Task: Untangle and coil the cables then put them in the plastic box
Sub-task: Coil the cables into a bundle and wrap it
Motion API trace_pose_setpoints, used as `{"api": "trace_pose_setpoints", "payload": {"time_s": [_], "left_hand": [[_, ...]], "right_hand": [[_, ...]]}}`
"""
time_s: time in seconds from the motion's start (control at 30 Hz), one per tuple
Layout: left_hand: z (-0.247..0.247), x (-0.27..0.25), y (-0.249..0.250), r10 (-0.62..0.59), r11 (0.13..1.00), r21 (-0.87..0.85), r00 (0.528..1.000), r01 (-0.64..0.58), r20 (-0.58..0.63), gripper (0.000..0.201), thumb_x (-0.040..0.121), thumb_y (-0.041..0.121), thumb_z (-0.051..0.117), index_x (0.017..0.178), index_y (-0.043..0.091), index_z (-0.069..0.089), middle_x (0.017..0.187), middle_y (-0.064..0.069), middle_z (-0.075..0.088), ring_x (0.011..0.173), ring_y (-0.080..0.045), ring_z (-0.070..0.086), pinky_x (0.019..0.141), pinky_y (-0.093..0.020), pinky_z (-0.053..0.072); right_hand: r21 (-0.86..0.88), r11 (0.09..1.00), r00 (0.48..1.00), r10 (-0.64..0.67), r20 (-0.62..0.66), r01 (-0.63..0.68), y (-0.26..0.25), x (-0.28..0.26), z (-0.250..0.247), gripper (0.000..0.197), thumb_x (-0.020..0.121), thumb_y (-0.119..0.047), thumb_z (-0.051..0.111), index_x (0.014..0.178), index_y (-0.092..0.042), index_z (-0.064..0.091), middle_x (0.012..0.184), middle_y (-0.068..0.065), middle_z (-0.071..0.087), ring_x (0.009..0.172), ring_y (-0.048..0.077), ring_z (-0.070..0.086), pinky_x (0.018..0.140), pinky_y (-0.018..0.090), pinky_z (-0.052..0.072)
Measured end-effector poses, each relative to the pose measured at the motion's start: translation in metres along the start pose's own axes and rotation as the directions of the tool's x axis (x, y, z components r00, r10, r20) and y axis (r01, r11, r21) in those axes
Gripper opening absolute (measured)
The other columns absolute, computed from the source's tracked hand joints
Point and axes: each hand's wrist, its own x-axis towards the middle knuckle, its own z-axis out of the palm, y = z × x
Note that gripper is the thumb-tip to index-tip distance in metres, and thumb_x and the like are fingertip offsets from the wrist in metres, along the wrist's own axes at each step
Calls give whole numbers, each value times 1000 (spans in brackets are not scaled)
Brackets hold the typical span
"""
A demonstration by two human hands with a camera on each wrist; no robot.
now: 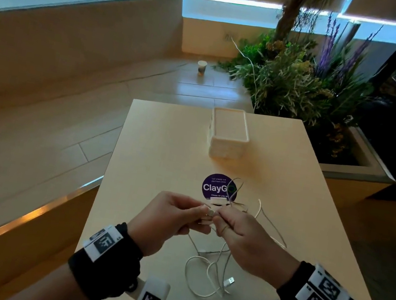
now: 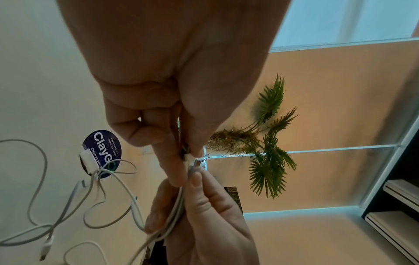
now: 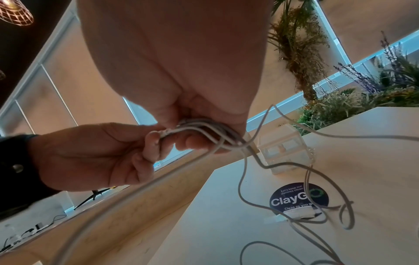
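Thin white cables (image 1: 206,275) lie in tangled loops on the pale table (image 1: 161,143), with a USB plug (image 1: 229,281) near the front edge. My hands meet above them. My left hand (image 1: 203,213) pinches a small cable connector (image 2: 195,162) between thumb and forefinger. My right hand (image 1: 218,215) grips several cable strands (image 3: 204,129) bunched in its curled fingers; loose strands hang from it to the table. The clear plastic box (image 1: 228,134) stands open-topped farther back, apart from both hands.
A round purple ClayGo sticker (image 1: 219,188) sits mid-table with a small white block (image 1: 218,201) on its near edge and cable loops over it. A planter (image 1: 295,87) stands beyond the far right corner. The table's left edge drops to a wooden step.
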Motion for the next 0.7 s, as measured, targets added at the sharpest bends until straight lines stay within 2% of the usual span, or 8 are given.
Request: {"api": "trace_pose_setpoints", "payload": {"time_s": [0.1, 0.2, 0.27, 0.33, 0.4, 0.47, 0.57, 0.7], "left_hand": [[-3, -3, -2, 22, 1000, 6, 1000, -22, 4, 17, 95, 17, 66, 98, 7, 80, 89, -14, 80, 79, -15, 76, 58, -21, 39], [-6, -5, -3, 44, 999, 5, 999, -44, 7, 18, 95, 17, 66, 99, 5, 80, 94, -18, 80, 82, -17, 76, 60, -22, 39], [-7, -6, -3, 49, 999, -1, 998, -49, 26, 23, 96, 21, 66, 97, 3, 79, 94, -21, 79, 81, -18, 75, 60, -22, 39], [-7, -6, -2, 55, 997, 51, 996, -58, 66, 28, 95, 29, 67, 94, 5, 80, 90, -17, 80, 80, -17, 75, 61, -22, 41], [-8, -5, -3, 68, 988, 133, 992, -82, 104, 28, 91, 34, 70, 92, 7, 81, 84, -11, 81, 77, -16, 75, 61, -20, 41], [-8, -3, -3, 80, 974, 200, 988, -105, 129, 24, 88, 30, 74, 91, 7, 82, 79, -9, 80, 71, -14, 73, 57, -14, 43], [-7, 0, -3, 86, 960, 255, 986, -120, 141, 16, 85, 20, 78, 93, 6, 82, 79, -14, 80, 68, -13, 70, 54, -9, 44], [-12, 3, -4, 104, 968, 215, 986, -130, 128, 13, 86, 20, 77, 94, 12, 83, 81, -15, 80, 71, -14, 71, 61, -17, 44]], "right_hand": [[-28, 999, 998, -46, -41, 45, -1, 2, 8, 27, 100, -28, 46, 86, -12, 62, 75, -3, 58, 70, 12, 53, 65, 40, 48], [-33, 994, 988, -105, -117, 102, 0, 3, 13, 19, 100, -25, 51, 98, -20, 69, 79, -17, 59, 78, 2, 56, 73, 22, 45], [-30, 993, 985, -120, -123, 117, -2, 0, 13, 22, 101, -26, 53, 109, -17, 72, 82, -13, 64, 79, 2, 58, 73, 20, 46], [-22, 993, 987, -119, -105, 117, -4, -3, 10, 18, 99, -23, 58, 101, -15, 73, 71, -7, 63, 66, 6, 57, 62, 22, 48], [-11, 996, 994, -91, -67, 90, -7, -4, 4, 14, 95, -17, 65, 92, -10, 76, 68, 1, 67, 58, 12, 60, 54, 30, 54], [6, 999, 999, -45, -17, 45, -8, -3, -2, 10, 91, -17, 72, 93, -11, 80, 70, 5, 72, 56, 16, 65, 54, 36, 58], [19, 1000, 1000, -7, 11, 7, -8, 0, -6, 12, 87, -23, 77, 93, -14, 81, 70, 5, 74, 54, 17, 66, 52, 35, 57], [62, 998, 999, 19, -36, -17, -6, 4, -6, 19, 83, -33, 79, 95, -18, 80, 75, 3, 75, 59, 17, 67, 55, 32, 57]]}}
